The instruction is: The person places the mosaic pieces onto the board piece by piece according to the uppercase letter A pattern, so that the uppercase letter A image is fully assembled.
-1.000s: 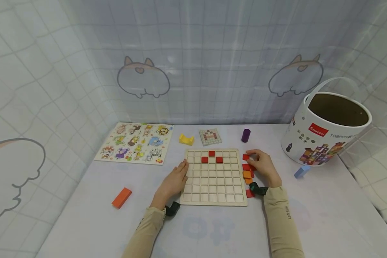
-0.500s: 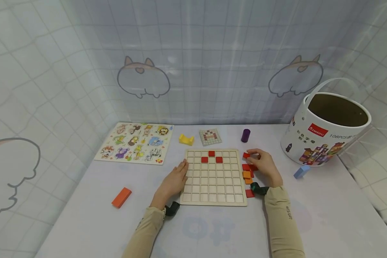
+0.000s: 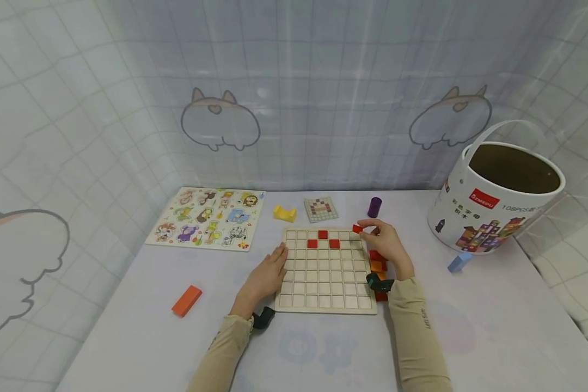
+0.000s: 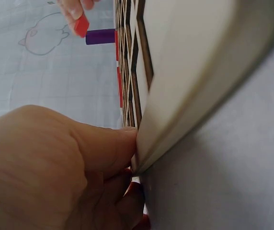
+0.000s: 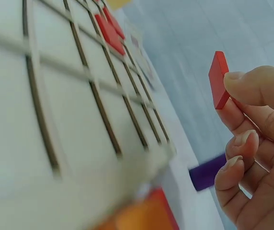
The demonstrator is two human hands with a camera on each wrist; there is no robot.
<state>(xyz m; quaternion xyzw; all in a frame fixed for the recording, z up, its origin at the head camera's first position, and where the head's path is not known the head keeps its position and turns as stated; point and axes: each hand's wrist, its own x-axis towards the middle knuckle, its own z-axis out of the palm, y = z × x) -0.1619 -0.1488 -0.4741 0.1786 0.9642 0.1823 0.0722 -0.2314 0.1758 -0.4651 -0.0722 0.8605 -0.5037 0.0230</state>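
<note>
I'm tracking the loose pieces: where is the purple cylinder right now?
In the head view the purple cylinder stands upright on the table beyond the grid board's far right corner, just past the right hand and left of the white bucket.

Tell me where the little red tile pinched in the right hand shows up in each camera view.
Head: the red tile is just right of centre, over the grid board's far right corner, in the right hand's grip.
Left wrist: the top edge, left of centre.
Right wrist: the upper right, at the fingertips.
Shared landmark: the purple cylinder.
</note>
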